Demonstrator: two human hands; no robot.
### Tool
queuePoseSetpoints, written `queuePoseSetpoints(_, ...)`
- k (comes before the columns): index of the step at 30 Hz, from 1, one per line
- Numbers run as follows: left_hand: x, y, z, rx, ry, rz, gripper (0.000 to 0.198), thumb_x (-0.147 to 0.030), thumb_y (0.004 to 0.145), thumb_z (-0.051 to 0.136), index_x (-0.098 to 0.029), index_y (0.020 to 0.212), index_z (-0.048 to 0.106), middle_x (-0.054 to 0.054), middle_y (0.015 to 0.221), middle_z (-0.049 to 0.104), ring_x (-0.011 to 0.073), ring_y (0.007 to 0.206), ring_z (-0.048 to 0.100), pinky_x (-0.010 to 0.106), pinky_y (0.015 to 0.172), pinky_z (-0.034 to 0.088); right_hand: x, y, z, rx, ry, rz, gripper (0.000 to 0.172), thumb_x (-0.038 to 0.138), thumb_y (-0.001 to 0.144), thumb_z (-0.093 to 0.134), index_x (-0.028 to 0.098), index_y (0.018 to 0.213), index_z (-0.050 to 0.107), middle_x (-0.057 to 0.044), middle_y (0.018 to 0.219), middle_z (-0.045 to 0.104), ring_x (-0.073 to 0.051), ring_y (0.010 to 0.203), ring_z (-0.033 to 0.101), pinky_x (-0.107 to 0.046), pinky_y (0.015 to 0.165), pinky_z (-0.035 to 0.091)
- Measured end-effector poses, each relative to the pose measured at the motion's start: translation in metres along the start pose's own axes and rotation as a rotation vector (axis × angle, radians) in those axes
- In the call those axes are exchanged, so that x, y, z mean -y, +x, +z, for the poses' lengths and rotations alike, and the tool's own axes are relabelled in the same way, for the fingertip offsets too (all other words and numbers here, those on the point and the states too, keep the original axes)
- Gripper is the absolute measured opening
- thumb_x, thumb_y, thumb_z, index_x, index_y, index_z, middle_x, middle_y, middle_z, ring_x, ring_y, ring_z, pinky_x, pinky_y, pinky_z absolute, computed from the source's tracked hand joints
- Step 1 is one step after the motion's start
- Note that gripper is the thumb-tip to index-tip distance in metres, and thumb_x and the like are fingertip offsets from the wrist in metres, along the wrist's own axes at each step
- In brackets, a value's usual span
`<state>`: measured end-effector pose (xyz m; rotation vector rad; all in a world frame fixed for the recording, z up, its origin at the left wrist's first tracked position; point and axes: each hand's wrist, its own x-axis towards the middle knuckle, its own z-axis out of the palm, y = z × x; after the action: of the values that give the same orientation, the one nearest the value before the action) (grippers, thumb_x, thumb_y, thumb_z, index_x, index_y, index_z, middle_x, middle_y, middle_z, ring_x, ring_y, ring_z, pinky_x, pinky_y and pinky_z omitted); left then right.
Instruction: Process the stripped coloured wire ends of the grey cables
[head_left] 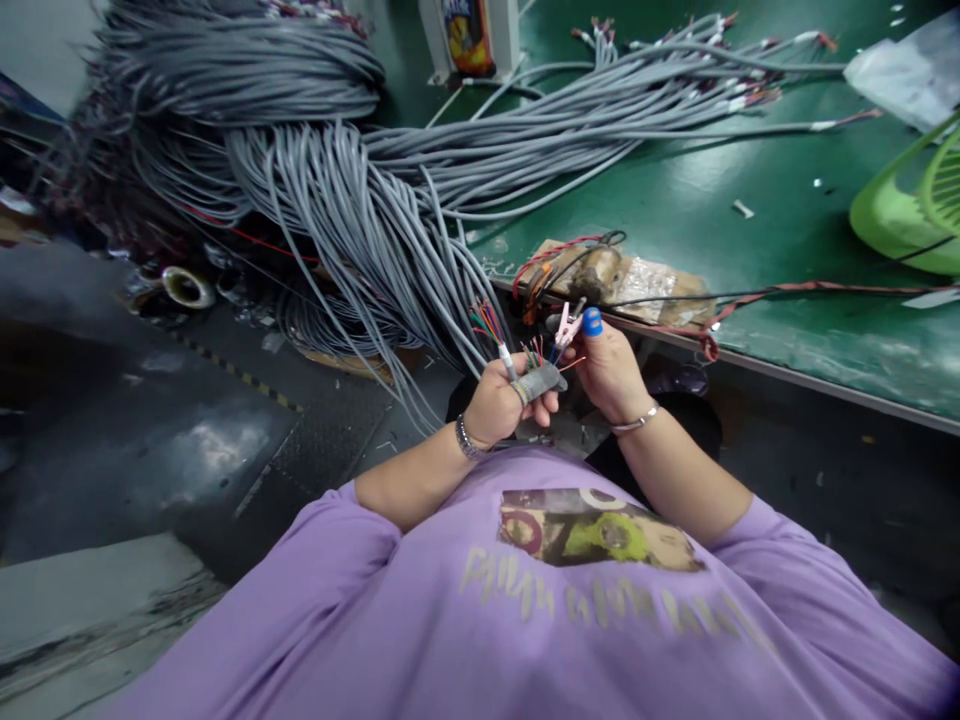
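Observation:
My left hand (496, 402) is closed around a grey cable end (507, 362) with fanned-out coloured wires (489, 322). A grey ribbed piece (538, 384) lies across the same fingers, with thin coloured wires rising beside it. Close by on the right, my right hand (606, 372) pinches at a small pale pink clip (568, 326) near the wire tips; a blue cover (592, 321) sits on its thumb. Just beyond the hands, at the table's edge, is a taped wooden block (645, 285) with red and black leads.
Long grey cables (315, 190) hang over the table's left side and stretch across the green table (787, 210). A green plastic basket (892, 205) and a clear bag (907, 75) are at the right. A box (471, 35) stands at the back.

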<state>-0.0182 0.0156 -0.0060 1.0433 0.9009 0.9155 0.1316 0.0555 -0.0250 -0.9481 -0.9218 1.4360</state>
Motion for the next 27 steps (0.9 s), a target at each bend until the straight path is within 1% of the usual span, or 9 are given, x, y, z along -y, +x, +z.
queuePoseSetpoints(2, 0.001, 0.002, 0.000, -0.006, 0.011, -0.003, 0.044, -0.056, 0.077, 0.074, -0.014, 0.073, 0.061, 0.001, 0.058, 0.067, 0.0076, 0.039, 0.057, 0.017, 0.034, 0.029, -0.004, 0.001, 0.003, -0.007, 0.049, -0.004, 0.063, 0.085, 0.070, 0.061, 0.022, 0.074, 0.063, 0.001, 0.065, 0.055, -0.011, 0.057, 0.047, -0.027, 0.058, 0.043)
queuePoseSetpoints(5, 0.003, 0.002, -0.001, -0.013, 0.040, -0.018, 0.047, -0.060, 0.074, 0.074, -0.014, 0.072, 0.060, 0.001, 0.058, 0.067, 0.0077, 0.039, 0.057, 0.017, 0.034, 0.030, -0.006, 0.004, 0.005, 0.053, 0.134, 0.094, 0.067, 0.088, 0.070, 0.058, 0.022, 0.081, 0.064, 0.000, 0.069, 0.059, -0.013, 0.061, 0.053, -0.029, 0.060, 0.047)
queuePoseSetpoints(8, 0.005, 0.003, -0.001, -0.019, 0.061, -0.032, 0.047, -0.059, 0.075, 0.073, -0.014, 0.072, 0.060, 0.002, 0.058, 0.067, 0.0076, 0.039, 0.057, 0.017, 0.035, 0.029, -0.002, 0.006, 0.007, 0.050, 0.163, 0.153, 0.066, 0.087, 0.068, 0.061, 0.023, 0.083, 0.064, 0.000, 0.071, 0.062, -0.014, 0.064, 0.055, -0.029, 0.062, 0.049)
queuePoseSetpoints(11, 0.006, 0.004, 0.000, -0.024, 0.066, -0.047, 0.045, -0.057, 0.075, 0.073, -0.015, 0.069, 0.059, 0.001, 0.056, 0.066, 0.0073, 0.038, 0.056, 0.017, 0.035, 0.028, -0.001, 0.007, 0.008, 0.015, 0.195, 0.173, 0.065, 0.086, 0.068, 0.063, 0.022, 0.082, 0.063, 0.000, 0.072, 0.063, -0.014, 0.065, 0.056, -0.028, 0.063, 0.050)
queuePoseSetpoints(13, 0.006, 0.005, 0.000, -0.032, 0.074, -0.059, 0.046, -0.058, 0.074, 0.073, -0.015, 0.069, 0.058, 0.001, 0.056, 0.066, 0.0072, 0.038, 0.055, 0.017, 0.035, 0.028, -0.001, 0.007, 0.008, 0.010, 0.203, 0.179, 0.065, 0.086, 0.068, 0.063, 0.023, 0.085, 0.064, -0.001, 0.075, 0.065, -0.015, 0.067, 0.057, -0.029, 0.063, 0.050)
queuePoseSetpoints(18, 0.006, 0.003, 0.000, -0.045, 0.072, -0.042, 0.045, -0.058, 0.075, 0.072, -0.015, 0.073, 0.061, 0.001, 0.058, 0.067, 0.0074, 0.039, 0.056, 0.017, 0.035, 0.029, -0.002, 0.003, 0.004, 0.093, 0.120, 0.156, 0.074, 0.092, 0.072, 0.048, 0.024, 0.095, 0.068, -0.004, 0.082, 0.070, -0.018, 0.072, 0.062, -0.032, 0.065, 0.051)
queuePoseSetpoints(22, 0.004, -0.004, -0.001, -0.034, 0.067, -0.031, 0.044, -0.057, 0.076, 0.072, -0.015, 0.071, 0.061, 0.002, 0.058, 0.067, 0.0077, 0.039, 0.057, 0.017, 0.036, 0.031, 0.004, -0.001, 0.002, 0.133, 0.111, 0.182, 0.077, 0.093, 0.073, 0.044, 0.024, 0.096, 0.069, -0.007, 0.085, 0.071, -0.019, 0.071, 0.062, -0.034, 0.065, 0.051)
queuePoseSetpoints(24, 0.003, -0.008, 0.000, -0.016, 0.078, -0.038, 0.044, -0.057, 0.077, 0.073, -0.015, 0.071, 0.061, 0.002, 0.058, 0.067, 0.0081, 0.040, 0.058, 0.018, 0.036, 0.032, 0.006, -0.002, 0.001, 0.126, 0.139, 0.204, 0.076, 0.093, 0.073, 0.044, 0.024, 0.094, 0.068, -0.006, 0.084, 0.071, -0.018, 0.067, 0.060, -0.033, 0.064, 0.051)
queuePoseSetpoints(27, 0.002, -0.013, 0.000, -0.027, 0.089, -0.036, 0.045, -0.058, 0.077, 0.073, -0.015, 0.071, 0.061, 0.002, 0.059, 0.067, 0.0084, 0.041, 0.059, 0.018, 0.036, 0.032, 0.008, -0.002, -0.002, 0.110, 0.144, 0.231, 0.077, 0.094, 0.073, 0.042, 0.024, 0.091, 0.068, -0.005, 0.080, 0.070, -0.016, 0.064, 0.058, -0.031, 0.062, 0.050)
